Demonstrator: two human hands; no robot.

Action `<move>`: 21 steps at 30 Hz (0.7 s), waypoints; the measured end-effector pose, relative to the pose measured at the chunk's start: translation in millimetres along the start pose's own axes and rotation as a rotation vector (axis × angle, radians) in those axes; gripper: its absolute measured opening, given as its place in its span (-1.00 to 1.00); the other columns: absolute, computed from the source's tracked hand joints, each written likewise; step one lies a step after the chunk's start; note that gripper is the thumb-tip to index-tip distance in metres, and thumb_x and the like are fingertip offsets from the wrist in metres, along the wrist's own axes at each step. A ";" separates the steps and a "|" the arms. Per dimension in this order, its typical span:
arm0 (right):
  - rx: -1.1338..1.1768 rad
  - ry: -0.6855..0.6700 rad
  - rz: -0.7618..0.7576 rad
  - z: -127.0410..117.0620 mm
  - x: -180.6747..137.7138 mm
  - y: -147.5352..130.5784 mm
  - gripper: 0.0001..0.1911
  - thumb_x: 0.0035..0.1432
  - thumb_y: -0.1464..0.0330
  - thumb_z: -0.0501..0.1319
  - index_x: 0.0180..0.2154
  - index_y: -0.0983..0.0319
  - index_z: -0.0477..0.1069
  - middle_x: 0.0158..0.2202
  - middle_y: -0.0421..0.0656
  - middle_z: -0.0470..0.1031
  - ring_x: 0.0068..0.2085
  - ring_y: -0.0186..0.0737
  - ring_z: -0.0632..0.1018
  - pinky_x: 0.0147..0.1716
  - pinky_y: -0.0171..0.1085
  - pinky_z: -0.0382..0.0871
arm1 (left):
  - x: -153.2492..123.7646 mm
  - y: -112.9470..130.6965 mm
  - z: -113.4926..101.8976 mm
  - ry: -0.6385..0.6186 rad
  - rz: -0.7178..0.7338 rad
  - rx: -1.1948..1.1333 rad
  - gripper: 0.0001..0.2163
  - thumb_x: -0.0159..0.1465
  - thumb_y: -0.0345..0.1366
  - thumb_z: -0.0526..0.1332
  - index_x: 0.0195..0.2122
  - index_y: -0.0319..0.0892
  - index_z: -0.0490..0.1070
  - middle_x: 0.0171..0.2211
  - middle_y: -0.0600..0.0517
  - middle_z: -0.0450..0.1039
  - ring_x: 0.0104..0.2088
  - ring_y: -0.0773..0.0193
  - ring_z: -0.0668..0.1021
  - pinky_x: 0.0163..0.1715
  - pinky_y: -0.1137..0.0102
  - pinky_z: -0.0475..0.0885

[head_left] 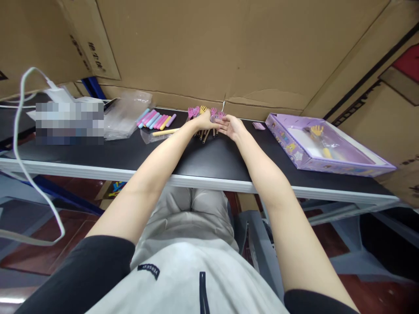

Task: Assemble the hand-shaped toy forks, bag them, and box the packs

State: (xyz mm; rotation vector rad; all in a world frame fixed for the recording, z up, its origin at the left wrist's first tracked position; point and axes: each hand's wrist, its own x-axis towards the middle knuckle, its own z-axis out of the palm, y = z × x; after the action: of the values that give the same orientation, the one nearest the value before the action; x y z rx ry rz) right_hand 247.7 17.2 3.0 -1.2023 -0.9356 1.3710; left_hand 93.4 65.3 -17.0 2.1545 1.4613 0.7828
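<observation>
Nearest the camera, the person's grey-clad lap and two bare forearms reach over the near edge of the black tabletop [98, 152] toward its far edge. The left hand [204, 121] rests on a cluster of small hand-shaped toy sticks [206, 114], pink and yellow heads fanned toward the cardboard wall [209, 48], brown handles pointing back; its fingers are curled over them, though how firm the hold is cannot be told. The right hand [231, 126] lies just beside it, palm turned inward and fingers loosely open, fingertips touching the same cluster. Left of the hands, a clear bag holding a yellow stick [163, 132] lies on the tabletop, and beyond it a row of pink, blue and yellow cylindrical pieces [156, 120] beside a stack of clear plastic bags [127, 115]. A small pink piece [259, 126] lies right of the hands. Toward the right edge sits an open purple toy box [294, 150] containing a yellow hand-shaped stick [317, 130]. A white cable [22, 131] hangs off the left side.
</observation>
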 end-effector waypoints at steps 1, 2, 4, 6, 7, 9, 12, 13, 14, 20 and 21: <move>-0.010 -0.006 -0.002 -0.4 0.3 0.0 -0.84 0.26 0.52 0.21 -0.31 0.17 0.31 -0.38 -0.20 0.64 -0.33 -0.26 0.60 -0.02 -0.17 0.62 | 1.6 -3.1 3.0 0.016 0.015 -0.025 -0.32 0.17 -0.19 0.52 0.25 -0.30 0.32 0.03 -0.32 0.58 0.14 -0.29 0.64 0.11 0.04 0.52; -0.016 -0.009 -0.004 -0.5 0.3 0.0 -0.84 0.25 0.52 0.22 -0.31 0.16 0.31 -0.39 -0.20 0.64 -0.32 -0.25 0.60 0.00 -0.16 0.61 | 2.3 -6.2 4.9 0.030 0.042 -0.042 -0.33 0.18 -0.23 0.51 0.25 -0.28 0.31 0.02 -0.30 0.58 0.13 -0.26 0.64 0.11 0.03 0.52; -0.020 -0.008 -0.002 0.7 -0.3 0.2 -0.83 0.25 0.53 0.22 -0.32 0.17 0.32 -0.42 -0.21 0.61 -0.32 -0.25 0.60 0.03 -0.15 0.61 | 2.0 -11.7 5.9 0.058 0.110 -0.060 -0.35 0.20 -0.29 0.48 0.27 -0.25 0.27 0.04 -0.28 0.55 0.12 -0.21 0.64 0.14 0.00 0.51; -0.018 -0.008 0.004 2.8 -1.6 0.5 -0.83 0.28 0.55 0.19 -0.32 0.18 0.33 -0.47 -0.22 0.57 -0.35 -0.27 0.59 0.05 -0.15 0.60 | 0.2 -16.4 4.1 0.087 0.161 -0.052 -0.35 0.22 -0.33 0.46 0.28 -0.23 0.24 0.09 -0.30 0.51 0.13 -0.17 0.63 0.17 -0.02 0.50; -0.021 -0.012 0.007 3.8 -2.3 0.8 -0.82 0.30 0.55 0.17 -0.32 0.18 0.34 -0.49 -0.22 0.55 -0.36 -0.28 0.59 0.05 -0.17 0.59 | -1.1 -18.4 2.7 0.101 0.185 -0.038 -0.36 0.23 -0.33 0.45 0.29 -0.22 0.23 0.12 -0.31 0.49 0.14 -0.17 0.62 0.18 -0.02 0.49; -0.038 -0.023 0.008 5.5 -3.6 1.4 -0.81 0.34 0.56 0.15 -0.33 0.19 0.36 -0.50 -0.21 0.54 -0.38 -0.29 0.59 0.03 -0.21 0.59 | -4.3 -21.5 -0.6 0.114 0.236 0.006 -0.38 0.25 -0.34 0.44 0.29 -0.19 0.26 0.18 -0.31 0.47 0.19 -0.17 0.59 0.23 -0.01 0.46; -0.082 -0.039 0.000 6.6 -5.4 2.5 -0.82 0.38 0.54 0.16 -0.30 0.21 0.40 -0.49 -0.18 0.56 -0.37 -0.27 0.61 0.00 -0.22 0.61 | -11.4 -23.3 -4.5 0.098 0.274 0.112 -0.41 0.26 -0.30 0.42 0.30 -0.14 0.32 0.17 -0.26 0.48 0.26 -0.22 0.53 0.28 -0.03 0.43; -0.092 -0.044 -0.005 6.9 -5.9 2.9 -0.82 0.40 0.53 0.16 -0.30 0.22 0.42 -0.48 -0.16 0.57 -0.36 -0.26 0.62 0.00 -0.21 0.61 | -14.2 -22.9 -5.5 0.091 0.268 0.145 -0.42 0.27 -0.28 0.42 0.31 -0.12 0.34 0.16 -0.25 0.48 0.27 -0.24 0.52 0.29 -0.04 0.42; -0.100 -0.046 -0.010 7.3 -6.1 3.3 -0.80 0.42 0.51 0.15 -0.30 0.22 0.42 -0.48 -0.15 0.57 -0.36 -0.26 0.62 -0.02 -0.21 0.62 | -17.3 -22.2 -6.3 0.085 0.256 0.171 -0.42 0.29 -0.27 0.41 0.33 -0.11 0.36 0.16 -0.25 0.48 0.27 -0.26 0.52 0.29 -0.04 0.42; -0.167 -0.027 -0.051 3.4 7.5 0.6 -0.72 0.53 0.43 0.14 -0.33 0.24 0.40 -0.46 -0.10 0.59 -0.38 -0.28 0.63 -0.16 -0.30 0.62 | -37.1 -12.3 -13.7 0.064 0.176 0.229 -0.38 0.38 -0.25 0.36 0.46 -0.12 0.36 0.23 -0.32 0.42 0.26 -0.30 0.55 0.31 -0.04 0.41; -0.202 0.000 -0.088 -2.0 12.9 -1.5 -0.72 0.53 0.41 0.16 -0.33 0.23 0.41 -0.42 -0.09 0.61 -0.35 -0.27 0.65 -0.14 -0.27 0.64 | -40.2 -10.8 -15.7 0.062 0.161 0.239 -0.38 0.39 -0.24 0.35 0.47 -0.13 0.35 0.26 -0.34 0.41 0.29 -0.30 0.54 0.32 -0.03 0.40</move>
State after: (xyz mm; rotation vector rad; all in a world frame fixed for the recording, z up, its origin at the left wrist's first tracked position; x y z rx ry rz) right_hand 250.5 30.1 1.9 -1.2960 -1.1348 1.2288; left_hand 64.0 32.2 -20.6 2.4723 1.4911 0.7694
